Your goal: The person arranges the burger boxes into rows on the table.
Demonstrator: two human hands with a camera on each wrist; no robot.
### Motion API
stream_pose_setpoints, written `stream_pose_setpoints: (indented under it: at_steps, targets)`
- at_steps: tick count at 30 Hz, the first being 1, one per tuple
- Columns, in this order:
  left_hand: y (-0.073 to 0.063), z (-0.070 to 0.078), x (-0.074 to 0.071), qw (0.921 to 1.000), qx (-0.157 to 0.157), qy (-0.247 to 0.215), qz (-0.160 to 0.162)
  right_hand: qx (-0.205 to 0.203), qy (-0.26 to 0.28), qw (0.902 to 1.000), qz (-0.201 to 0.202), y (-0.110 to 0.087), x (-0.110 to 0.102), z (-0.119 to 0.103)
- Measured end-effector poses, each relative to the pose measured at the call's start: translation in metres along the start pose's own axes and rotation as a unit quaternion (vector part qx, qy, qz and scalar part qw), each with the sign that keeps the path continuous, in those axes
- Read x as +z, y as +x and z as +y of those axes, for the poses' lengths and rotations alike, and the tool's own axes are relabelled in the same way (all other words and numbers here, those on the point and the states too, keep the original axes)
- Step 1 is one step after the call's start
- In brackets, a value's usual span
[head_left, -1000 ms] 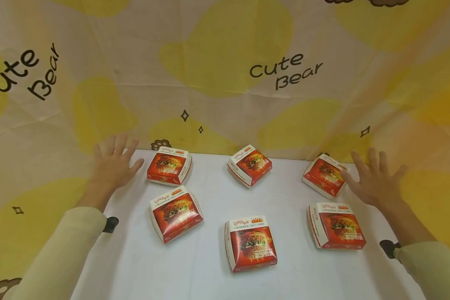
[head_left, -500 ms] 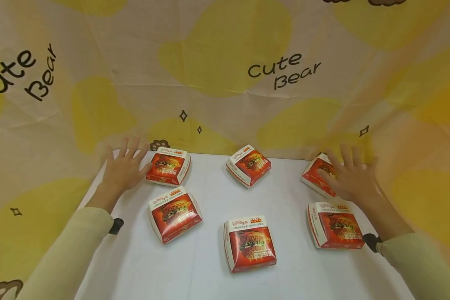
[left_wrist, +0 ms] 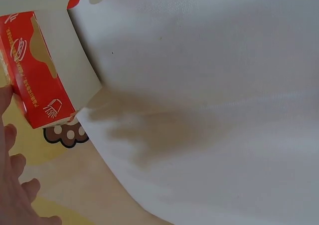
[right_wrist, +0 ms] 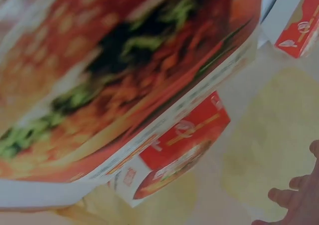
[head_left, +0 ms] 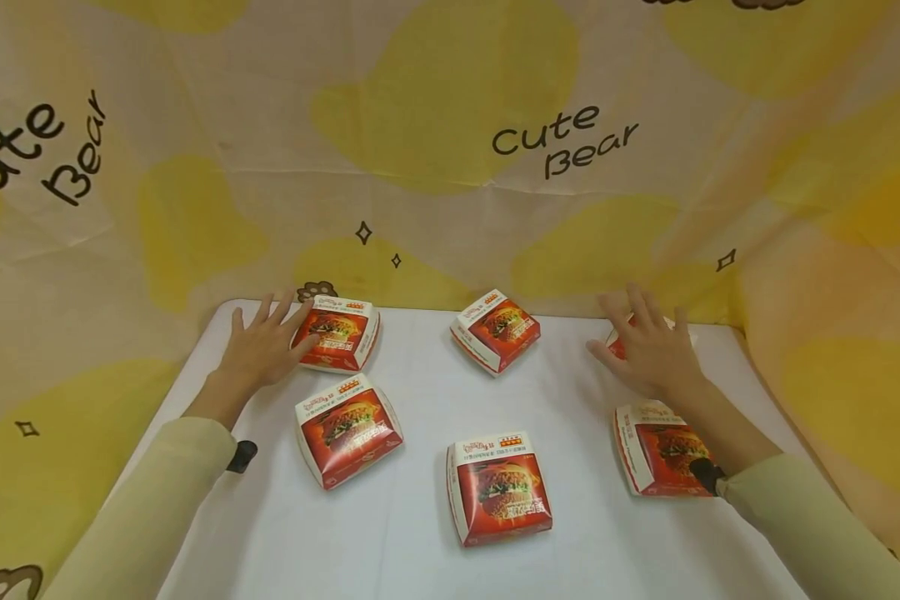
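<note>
In the head view my left hand [head_left: 264, 346] spreads its fingers at the left side of the back-left burger box [head_left: 335, 333], thumb and index overlapping its edge. That red and white box also shows in the left wrist view, with fingertips beside it. On the other side, my right hand [head_left: 647, 346] hovers with spread fingers over the back-right burger box [head_left: 617, 343], hiding most of it. Below that hand, the right forearm crosses over the front-right burger box [head_left: 660, 446], which fills much of the right wrist view. Neither hand grips anything.
Other burger boxes lie on the white table [head_left: 420, 400]: a back-middle box [head_left: 497, 332], a front-middle box [head_left: 501, 490] and a front-left box [head_left: 350, 431]. A yellow patterned cloth [head_left: 420, 125] hangs behind the table and at both sides.
Both hands have moved inward: the left from beside the back-left box to its edge, the right from outside the back-right box to over it. The boxes stay in place.
</note>
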State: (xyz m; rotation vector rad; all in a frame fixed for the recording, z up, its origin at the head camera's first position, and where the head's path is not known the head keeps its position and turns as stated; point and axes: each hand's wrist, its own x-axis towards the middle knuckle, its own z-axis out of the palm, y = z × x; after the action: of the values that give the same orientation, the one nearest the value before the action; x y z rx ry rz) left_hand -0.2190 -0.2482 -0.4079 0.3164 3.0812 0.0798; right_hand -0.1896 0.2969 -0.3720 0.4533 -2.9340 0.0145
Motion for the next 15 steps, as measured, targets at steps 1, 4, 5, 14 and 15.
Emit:
stream_pose_setpoints:
  at_steps: [1,4,5,14,15]
  targets:
    - [0.0,0.0,0.0,1.0,-0.002,-0.006,-0.003,0.0,0.007,0.9999,-0.008,0.001,-0.001,-0.004]
    - [0.0,0.001,0.0,0.9995,-0.004,-0.027,-0.017,-0.001,0.023,0.9994,-0.025,0.005,-0.003,-0.014]
    - [0.0,0.001,0.001,0.999,-0.004,-0.036,-0.024,-0.002,0.028,0.9992,-0.03,0.006,-0.003,-0.017]
    - [0.0,0.006,0.004,0.9918,-0.011,-0.113,-0.06,-0.003,0.083,0.9942,-0.069,0.019,0.003,-0.038]
    - [0.0,0.007,0.004,0.9913,-0.01,-0.117,-0.06,-0.002,0.094,0.9929,-0.073,0.02,0.003,-0.041]
